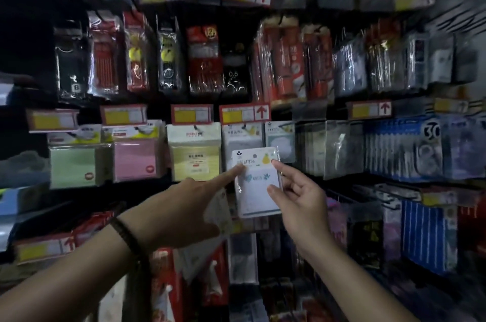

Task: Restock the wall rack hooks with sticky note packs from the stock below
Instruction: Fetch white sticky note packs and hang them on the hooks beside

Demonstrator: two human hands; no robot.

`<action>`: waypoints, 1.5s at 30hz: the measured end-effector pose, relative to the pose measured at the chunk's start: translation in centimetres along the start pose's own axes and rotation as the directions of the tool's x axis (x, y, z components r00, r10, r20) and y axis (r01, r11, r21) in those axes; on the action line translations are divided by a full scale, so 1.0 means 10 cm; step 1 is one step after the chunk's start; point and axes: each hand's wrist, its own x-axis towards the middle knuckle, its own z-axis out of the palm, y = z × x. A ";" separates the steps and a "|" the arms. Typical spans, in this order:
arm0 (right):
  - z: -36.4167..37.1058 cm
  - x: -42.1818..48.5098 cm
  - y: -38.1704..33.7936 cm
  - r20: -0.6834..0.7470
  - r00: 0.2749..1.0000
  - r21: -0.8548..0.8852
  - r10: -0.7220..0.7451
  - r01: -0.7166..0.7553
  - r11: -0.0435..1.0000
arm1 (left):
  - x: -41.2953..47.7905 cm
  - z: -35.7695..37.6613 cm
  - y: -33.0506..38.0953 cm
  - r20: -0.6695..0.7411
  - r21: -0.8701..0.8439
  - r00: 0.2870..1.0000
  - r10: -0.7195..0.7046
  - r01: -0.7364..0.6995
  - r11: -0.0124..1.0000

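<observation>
My right hand (298, 202) pinches a white sticky note pack (253, 197) with a pear print by its right edge, thumb on the front. It holds the pack upright in front of the rack, just below matching packs on a hook (242, 137). My left hand (184, 207) stretches its index finger to the pack's upper left corner. Its other fingers are curled round a second, blurred pack (218, 212) of the same kind.
Green (73, 164), pink (136, 161) and yellow (194, 158) note blocks hang to the left on the same row. Pen packs (205, 58) fill the row above, with price tags (244, 112) between rows. Blue packs (402, 148) hang on the right. Boxed stock (168, 285) stands below.
</observation>
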 end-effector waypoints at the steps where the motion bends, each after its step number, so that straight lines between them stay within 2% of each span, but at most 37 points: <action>1: 0.04 0.07 0.02 0.003 1.000 0.005 0.002 -0.002 1.000 | 0.06 -0.04 -0.03 0.011 0.013 1.000 -0.004 0.004 1.000; 6: 0.22 0.41 0.03 0.010 0.998 0.013 -0.056 0.056 0.998 | 0.29 -0.18 -0.12 0.077 0.053 0.997 -0.004 0.000 0.999; 12: 0.32 0.69 0.07 -0.022 0.991 0.022 -0.136 0.136 0.990 | 0.42 -0.30 -0.19 0.176 -0.020 0.982 -0.068 0.072 0.997; 16: 0.35 0.74 0.15 -0.025 0.987 0.011 -0.159 0.160 0.987 | 0.49 -0.36 -0.24 0.238 0.002 0.968 -0.084 0.086 0.996; 26: 0.43 0.80 0.18 -0.074 0.989 0.014 -0.130 0.132 0.991 | 0.55 -0.40 -0.24 0.229 0.003 0.971 -0.073 0.075 0.997; 30: 0.49 0.83 0.20 -0.103 0.992 0.008 -0.072 0.073 0.997 | 0.57 -0.39 -0.28 0.239 -0.028 0.968 -0.075 0.084 0.996; 33: 0.49 0.88 0.23 -0.122 0.991 -0.037 -0.057 0.053 0.998 | 0.61 -0.34 -0.32 0.242 -0.046 0.967 -0.078 0.092 0.995; 36: 0.48 0.93 0.26 -0.123 0.988 -0.204 -0.095 0.069 0.976 | 0.61 -0.27 -0.37 0.212 -0.051 0.976 -0.051 0.064 0.997; 41: 0.41 0.91 0.31 -0.059 0.993 -0.408 -0.105 0.072 0.910 | 0.42 -0.16 -0.48 0.162 -0.274 0.984 -0.078 0.121 0.954; 43: 0.37 0.82 0.30 -0.074 0.986 -0.511 -0.150 0.092 0.855 | 0.29 -0.11 -0.51 0.101 -0.387 0.989 -0.111 0.141 0.911; 45: 0.33 0.64 0.26 -0.102 0.970 -0.500 -0.222 0.143 0.854 | 0.16 -0.06 -0.50 0.018 -0.533 0.990 -0.142 0.130 0.836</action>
